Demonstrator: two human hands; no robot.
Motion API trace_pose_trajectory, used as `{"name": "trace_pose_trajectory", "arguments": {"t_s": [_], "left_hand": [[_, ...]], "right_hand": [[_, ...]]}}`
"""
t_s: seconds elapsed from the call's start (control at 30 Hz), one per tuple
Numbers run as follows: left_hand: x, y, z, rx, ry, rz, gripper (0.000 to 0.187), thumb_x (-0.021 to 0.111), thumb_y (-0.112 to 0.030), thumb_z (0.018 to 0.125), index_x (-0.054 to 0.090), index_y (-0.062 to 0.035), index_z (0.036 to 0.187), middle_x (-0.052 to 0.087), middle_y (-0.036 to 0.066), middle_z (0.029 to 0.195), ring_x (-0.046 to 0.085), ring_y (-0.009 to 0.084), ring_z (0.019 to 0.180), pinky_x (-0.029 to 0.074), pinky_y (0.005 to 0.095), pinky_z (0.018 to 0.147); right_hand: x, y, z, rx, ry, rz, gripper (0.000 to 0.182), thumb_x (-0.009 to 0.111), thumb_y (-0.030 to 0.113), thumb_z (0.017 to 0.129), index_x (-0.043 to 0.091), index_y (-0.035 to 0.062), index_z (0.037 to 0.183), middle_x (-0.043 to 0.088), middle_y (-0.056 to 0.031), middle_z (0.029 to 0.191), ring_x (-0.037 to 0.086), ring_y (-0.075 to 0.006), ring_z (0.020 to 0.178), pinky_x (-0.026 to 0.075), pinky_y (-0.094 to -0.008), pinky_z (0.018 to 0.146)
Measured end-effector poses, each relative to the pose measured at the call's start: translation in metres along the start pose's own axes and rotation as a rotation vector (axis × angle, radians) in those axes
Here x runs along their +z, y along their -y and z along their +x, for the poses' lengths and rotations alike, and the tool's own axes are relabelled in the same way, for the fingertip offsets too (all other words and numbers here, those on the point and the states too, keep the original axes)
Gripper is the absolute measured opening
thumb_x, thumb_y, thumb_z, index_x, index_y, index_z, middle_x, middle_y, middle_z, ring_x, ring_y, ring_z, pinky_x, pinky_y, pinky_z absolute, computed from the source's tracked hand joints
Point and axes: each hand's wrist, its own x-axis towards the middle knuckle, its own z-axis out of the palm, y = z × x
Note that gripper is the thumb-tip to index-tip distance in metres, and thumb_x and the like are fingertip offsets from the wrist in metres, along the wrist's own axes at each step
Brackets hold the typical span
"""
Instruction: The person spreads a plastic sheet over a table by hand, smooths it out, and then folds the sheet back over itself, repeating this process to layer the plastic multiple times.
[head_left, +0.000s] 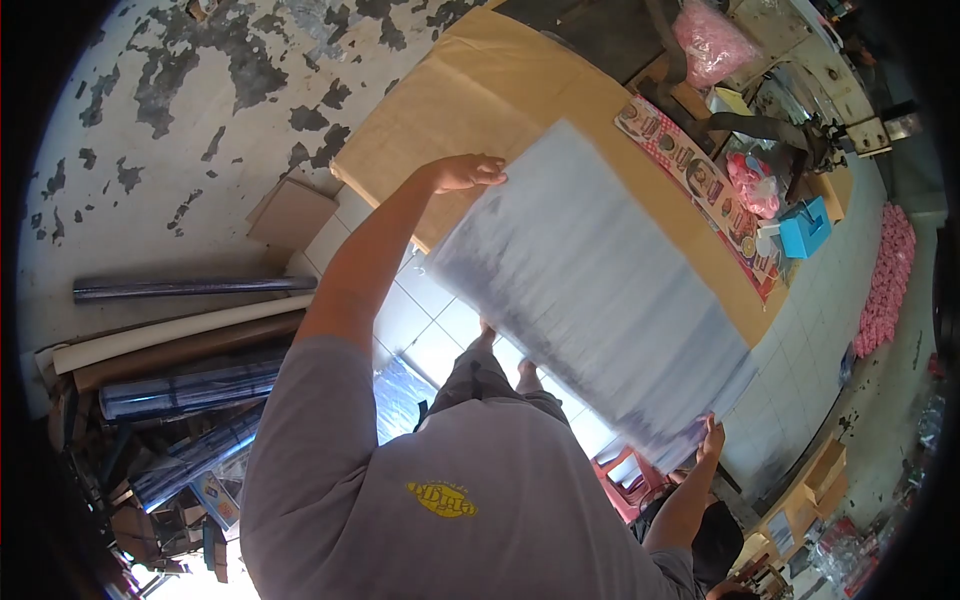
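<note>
A large rectangular plastic sheet (590,290), greyish and glossy with streaky reflections, is stretched out in front of my body. My left hand (468,173) grips its edge near the upper left, fingers closed over the rim. At the opposite end, my right hand (710,438) pinches the sheet close to its lower right corner. Beneath and behind the sheet lies a table covered in brown paper (480,85), partly hidden by it.
Printed sheets (690,180), pink bags (712,42) and a blue box (805,228) sit along the table's right side. Long rolls (190,325) are stacked at left. A person in dark clothing (715,545) is at lower right, near a red chair (625,485).
</note>
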Motion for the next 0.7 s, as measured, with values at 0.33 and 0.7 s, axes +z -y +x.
{"name": "trace_pose_trajectory", "arguments": {"t_s": [0.33,0.7], "left_hand": [[0.037,0.001,-0.007,0.028,-0.454,0.657,0.052,0.074,-0.04,0.089,0.058,-0.0091,0.127,0.042,0.017,0.148,0.039,0.0385,0.138,0.036,0.0504,0.113],[0.19,0.029,-0.165,0.082,-0.6,0.739,0.101,0.08,-0.054,0.074,0.036,-0.006,0.152,0.017,0.02,0.165,0.015,0.0388,0.153,0.018,0.0526,0.124]], "right_hand": [[-0.002,0.017,-0.017,-0.015,0.024,0.107,0.038,0.07,0.044,0.092,0.062,0.0092,0.106,0.064,0.001,0.099,0.058,-0.0173,0.096,0.045,-0.0417,0.089],[-0.022,0.088,-0.098,-0.175,-0.027,0.369,0.086,0.083,0.035,0.078,0.043,-0.0043,0.143,0.058,-0.0117,0.133,0.053,-0.0257,0.123,0.039,-0.0407,0.109]]}}
